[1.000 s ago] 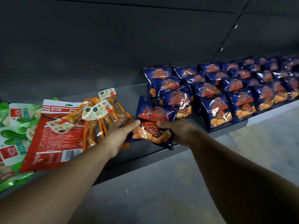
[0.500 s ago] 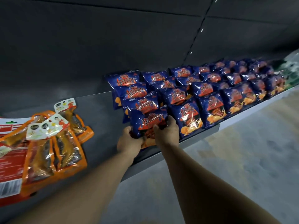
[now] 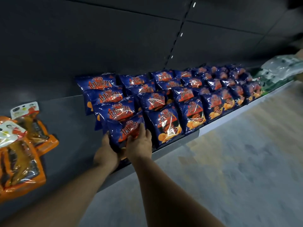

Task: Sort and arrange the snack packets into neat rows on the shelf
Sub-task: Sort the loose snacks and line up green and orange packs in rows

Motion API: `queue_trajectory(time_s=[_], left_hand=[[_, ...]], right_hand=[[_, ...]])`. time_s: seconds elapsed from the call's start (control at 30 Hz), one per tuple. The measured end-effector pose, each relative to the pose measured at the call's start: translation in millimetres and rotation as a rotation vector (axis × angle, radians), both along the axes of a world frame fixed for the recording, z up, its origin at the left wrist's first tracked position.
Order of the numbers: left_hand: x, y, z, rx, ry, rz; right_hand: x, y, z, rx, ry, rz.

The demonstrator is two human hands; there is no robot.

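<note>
Pushed farther back on the dark grey shelf (image 3: 65,112) since a second ago: blue snack packet (image 3: 124,130), leaned against the leftmost blue row. Clamped round its lower edge: left hand (image 3: 105,154), right hand (image 3: 139,145). Beside, orange packets (image 3: 24,161). Behind, dark panelled wall (image 3: 114,38); below, grey floor (image 3: 229,161).

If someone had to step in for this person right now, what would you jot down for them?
Left hand and right hand both grip one blue chip packet at the front of the leftmost blue row.
Done: blue packets stand in overlapping rows along the shelf.
Left: seat this packet in line, then sort the orange packets lying loose at the left. Green packets at the far right are too blurred to judge.
</note>
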State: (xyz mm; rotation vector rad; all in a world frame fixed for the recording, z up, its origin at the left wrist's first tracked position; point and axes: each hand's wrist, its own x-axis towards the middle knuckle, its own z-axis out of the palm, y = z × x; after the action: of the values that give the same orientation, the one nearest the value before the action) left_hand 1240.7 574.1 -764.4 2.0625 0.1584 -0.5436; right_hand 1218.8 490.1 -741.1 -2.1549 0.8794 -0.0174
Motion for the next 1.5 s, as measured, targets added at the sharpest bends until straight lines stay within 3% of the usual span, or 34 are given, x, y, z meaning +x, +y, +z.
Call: queue_trajectory(time_s=[0.17, 0.33, 0.5, 0.6, 0.7, 0.8, 0.97, 1.37, 1.5], left_hand=[[-1.6, -5.8, 6.0, 0.028, -0.016, 0.024], [-5.3, -11.5, 16.3, -0.152, 0.134, 0.218], [-13.6, -9.4, 20.2, -0.216, 0.168, 0.220], [-12.4, -11.7, 20.9, -0.278, 0.311, 0.329], [-6.1, -5.7, 5.5, -0.041, 0.213, 0.189], [-5.0, -2.7, 6.8, -0.069, 0.192, 0.151], [-2.5, 3.5, 9.7, 0.055, 0.048, -0.077], [10.0, 24.5, 32.5, -0.029, -0.089, 0.043], [16.5, 55.9, 39.3, -0.047, -0.122, 0.085]], right_hand=[[-2.3, -5.7, -1.3, 0.033, 0.021, -0.002], [-1.5, -4.7, -1.7, 0.043, 0.004, -0.025], [-1.1, -4.2, -2.4, -0.002, 0.027, -0.017], [-1.2, -3.6, -1.8, -0.021, 0.038, -0.013], [-1.7, -3.1, 0.4, -0.015, 0.051, -0.022], [-1.8, -1.5, 4.7, -0.035, 0.039, -0.048], [-2.6, 3.3, 14.8, -0.080, -0.041, -0.103], [5.7, 29.9, 36.1, -0.150, -0.201, -0.153], [10.9, 60.0, 43.0, -0.094, -0.249, -0.020]])
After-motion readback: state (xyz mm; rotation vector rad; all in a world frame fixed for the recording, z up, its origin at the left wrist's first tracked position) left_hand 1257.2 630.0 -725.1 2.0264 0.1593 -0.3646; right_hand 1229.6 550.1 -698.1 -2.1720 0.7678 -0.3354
